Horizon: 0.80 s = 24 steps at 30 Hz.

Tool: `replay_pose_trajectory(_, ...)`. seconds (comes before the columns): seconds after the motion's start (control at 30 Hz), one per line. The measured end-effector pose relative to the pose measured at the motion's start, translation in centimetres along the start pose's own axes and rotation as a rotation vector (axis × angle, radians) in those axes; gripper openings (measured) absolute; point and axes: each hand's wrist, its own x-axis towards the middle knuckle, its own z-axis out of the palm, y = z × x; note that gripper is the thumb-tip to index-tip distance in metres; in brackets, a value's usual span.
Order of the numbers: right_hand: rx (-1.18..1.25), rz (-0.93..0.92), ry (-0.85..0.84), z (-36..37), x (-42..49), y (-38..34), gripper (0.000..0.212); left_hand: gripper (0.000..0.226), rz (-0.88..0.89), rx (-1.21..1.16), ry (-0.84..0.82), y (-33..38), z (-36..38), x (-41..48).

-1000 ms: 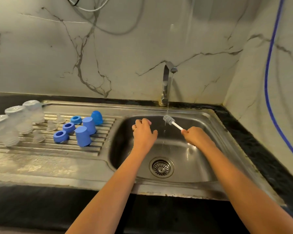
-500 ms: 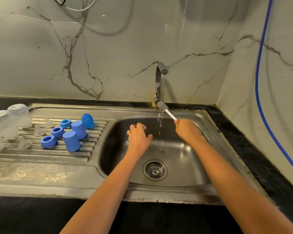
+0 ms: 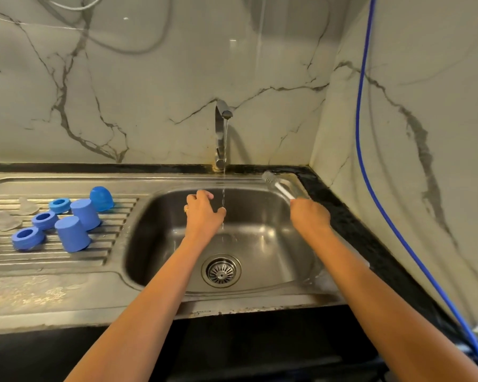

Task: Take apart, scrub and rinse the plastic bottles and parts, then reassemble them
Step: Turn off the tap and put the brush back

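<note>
While wet, likely slippery: light stiff brush (image 3: pixel 277 185) clamped by handle in right hand (image 3: pixel 309 216) over sink (image 3: pixel 260 288) back corner; left hand (image 3: pixel 203 216) loosely open, empty; blue caps (image 3: pixel 79 226) on drainboard (image 3: pixel 66 257).

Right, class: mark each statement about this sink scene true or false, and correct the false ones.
1. Water runs from the tap. True.
2. The right hand holds a brush. True.
3. The left hand grips a blue cap. False: it holds nothing, beside the stream.
4. The blue parts lie in the basin. False: they sit on the draining board.
5. The brush head is under the stream. False: it is over the sink's back right corner.
</note>
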Motion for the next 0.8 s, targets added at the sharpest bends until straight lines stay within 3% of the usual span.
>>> replay_pose_trajectory(0.13,0.028,0.151,0.016,-0.9,0.1,1.1,0.037,0.045,0.03,-0.02,0.007,0.6,0.2,-0.1)
replay_pose_trajectory(0.4,-0.153,0.309,0.085,-0.5,1.4,5.0,0.034,0.044,0.045,-0.018,-0.034,1.0,1.0,-0.3)
replay_pose_trajectory(0.8,-0.283,0.267,0.01,1.4,2.7,8.0,0.038,0.045,0.021,0.032,-0.057,0.0,1.3,0.2)
